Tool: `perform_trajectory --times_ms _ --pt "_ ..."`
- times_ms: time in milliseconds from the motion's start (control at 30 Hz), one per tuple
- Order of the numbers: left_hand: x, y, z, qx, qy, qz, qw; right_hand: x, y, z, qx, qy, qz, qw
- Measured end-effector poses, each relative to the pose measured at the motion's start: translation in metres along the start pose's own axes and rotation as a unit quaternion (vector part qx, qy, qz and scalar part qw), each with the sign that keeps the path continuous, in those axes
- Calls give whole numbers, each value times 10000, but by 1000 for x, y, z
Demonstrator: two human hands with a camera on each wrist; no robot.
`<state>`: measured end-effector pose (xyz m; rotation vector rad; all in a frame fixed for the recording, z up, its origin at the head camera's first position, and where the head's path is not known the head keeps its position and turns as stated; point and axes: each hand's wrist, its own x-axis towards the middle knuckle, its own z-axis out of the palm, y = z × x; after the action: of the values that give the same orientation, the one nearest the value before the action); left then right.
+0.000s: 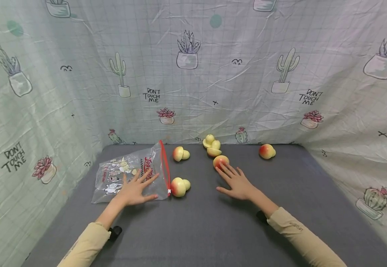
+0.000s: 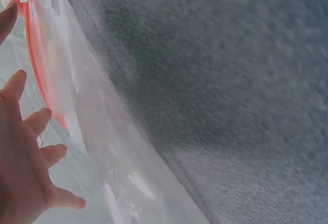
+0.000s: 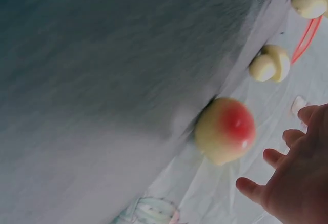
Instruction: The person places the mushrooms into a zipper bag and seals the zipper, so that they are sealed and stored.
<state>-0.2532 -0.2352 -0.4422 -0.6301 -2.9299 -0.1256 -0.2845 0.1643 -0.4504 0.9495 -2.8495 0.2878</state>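
My left hand (image 1: pixel 134 190), fingers spread, is over a clear plastic zip bag (image 1: pixel 151 148) with a red zipper edge; in the left wrist view, the bag's zipper (image 2: pixel 36 65) has a white slider. My right hand (image 1: pixel 238 183) also has its fingers spread and holds nothing. In the head view its fingertips overlap a yellow and red toy peach half (image 1: pixel 221 161); whether they touch it I cannot tell. The right wrist view shows a red-blushed toy peach (image 3: pixel 225 130) apart from the fingers. A peach half with a round yellow knob (image 1: pixel 179 187) lies beside the bag's slider.
Another knobbed peach piece (image 1: pixel 178 153) lies behind the bag's opening. Several yellow pieces (image 1: pixel 214 152) cluster at the back middle, and one peach piece (image 1: pixel 267 151) sits at the back right. A cactus-print curtain (image 1: pixel 187 85) encloses the grey table (image 1: pixel 193 230).
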Motion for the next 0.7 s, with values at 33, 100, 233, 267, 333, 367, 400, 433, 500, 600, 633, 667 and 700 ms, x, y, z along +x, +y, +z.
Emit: perform_trajectory --times_ms 33,100,233,267,333,367,400,433,500,600,633,667,700 --pt "0 1 -1 -39 21 46 10000 2 -3 1 44 28 -87 9999" --pt "1 4 -1 -99 58 120 9999 8 -9 2 47 54 -254 9997" --pt "7 8 -1 -118 81 261 9996 20 -21 3 21 30 -529 9986" --pt "8 9 -1 -59 86 289 9995 23 -24 3 6 37 -583 9983" --pt "12 10 0 23 110 336 9994 29 -31 3 25 59 -670 9977" --pt "13 11 0 27 119 340 9993 32 -34 3 19 65 -709 9975" --pt "14 11 0 37 124 344 9993 35 -38 4 19 74 -750 9972" --pt "15 12 1 42 147 367 9992 37 -41 4 12 87 -793 9968" --pt "16 13 1 -48 249 426 9988 42 -47 5 2 77 -859 9963" --pt "17 13 1 -108 345 487 9982 48 -56 6 48 78 -937 9956" --pt "18 13 2 -142 374 500 9979 49 -59 7 74 88 -967 9952" --pt "18 13 2 -157 398 514 9978 51 -61 7 108 83 -977 9951" --pt "19 12 2 -146 375 494 9980 53 -64 7 119 94 -990 9950"
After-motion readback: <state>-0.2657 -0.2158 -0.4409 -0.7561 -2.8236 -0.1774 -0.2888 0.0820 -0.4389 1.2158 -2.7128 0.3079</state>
